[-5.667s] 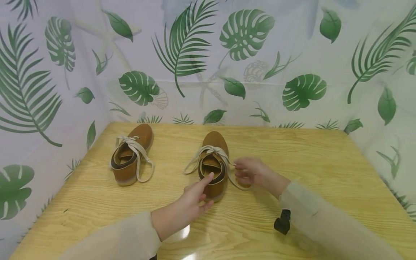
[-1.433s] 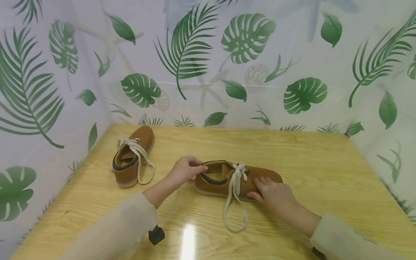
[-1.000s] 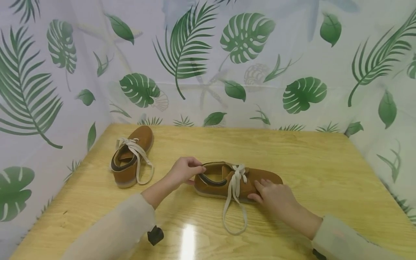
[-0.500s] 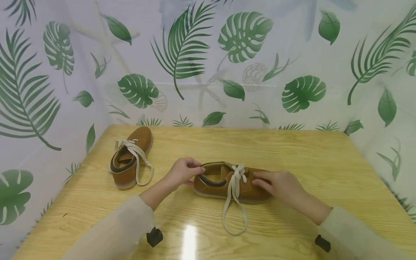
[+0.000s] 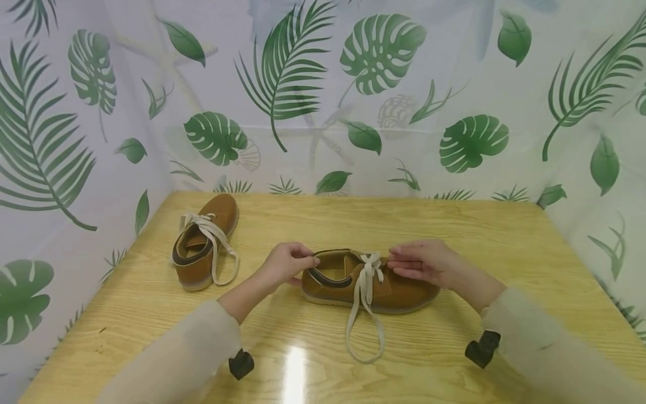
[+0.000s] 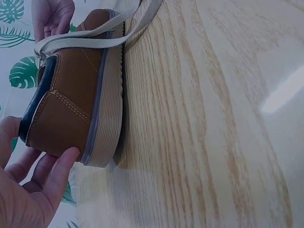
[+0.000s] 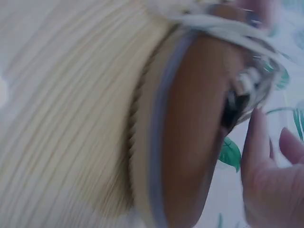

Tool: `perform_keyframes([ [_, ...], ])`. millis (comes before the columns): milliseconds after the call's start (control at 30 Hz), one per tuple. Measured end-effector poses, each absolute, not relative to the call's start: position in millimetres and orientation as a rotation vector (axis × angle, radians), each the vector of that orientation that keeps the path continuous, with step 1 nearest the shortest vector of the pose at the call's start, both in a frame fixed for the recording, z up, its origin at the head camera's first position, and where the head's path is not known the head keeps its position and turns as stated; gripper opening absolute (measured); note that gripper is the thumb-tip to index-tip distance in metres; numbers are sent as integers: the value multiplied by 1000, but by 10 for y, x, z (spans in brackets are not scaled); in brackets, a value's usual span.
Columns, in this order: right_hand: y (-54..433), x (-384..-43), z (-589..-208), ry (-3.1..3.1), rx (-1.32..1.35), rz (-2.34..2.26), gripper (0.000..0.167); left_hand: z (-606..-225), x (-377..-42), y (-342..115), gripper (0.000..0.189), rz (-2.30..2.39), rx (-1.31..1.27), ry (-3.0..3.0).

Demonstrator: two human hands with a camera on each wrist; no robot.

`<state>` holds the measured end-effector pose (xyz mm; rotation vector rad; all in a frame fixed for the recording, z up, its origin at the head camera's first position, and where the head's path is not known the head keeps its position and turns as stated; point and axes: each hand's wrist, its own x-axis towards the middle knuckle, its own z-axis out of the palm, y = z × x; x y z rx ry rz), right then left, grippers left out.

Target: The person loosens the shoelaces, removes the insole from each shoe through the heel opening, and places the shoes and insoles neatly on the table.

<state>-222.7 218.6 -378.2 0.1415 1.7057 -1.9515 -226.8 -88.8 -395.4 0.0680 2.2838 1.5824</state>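
A brown lace-up shoe lies sideways on the table, toe to the right. Its cream lace is tied, and one long loop trails toward the front. My left hand pinches the heel collar; the left wrist view shows the shoe with fingers against the back of the heel. Over the toe box is my right hand, its fingers fairly straight and near the lace. The right wrist view is blurred, with the hand beside the shoe; contact cannot be told.
A matching brown shoe stands at the back left of the wooden table, toe pointing away, its lace loop hanging to the right. Leaf-printed cloth walls in the back and sides. Small black devices sit at both wrists.
Several seconds ago the shoe pointed away; now it is turned with its toe right. My right hand has risen from the toe's near side to above it. The left stays at the heel.
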Motion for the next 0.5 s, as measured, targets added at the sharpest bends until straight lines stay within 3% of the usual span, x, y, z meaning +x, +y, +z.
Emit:
perform_keyframes([
  [133,2160,-2300,-3742,1414,379,-1963,22,-3947,-2272,-896,21,1579,72,2286],
  [500,1859,-2373,-3727,1655,490,-1744,24,-3970,-2287,-905,21,1578,80,2284],
])
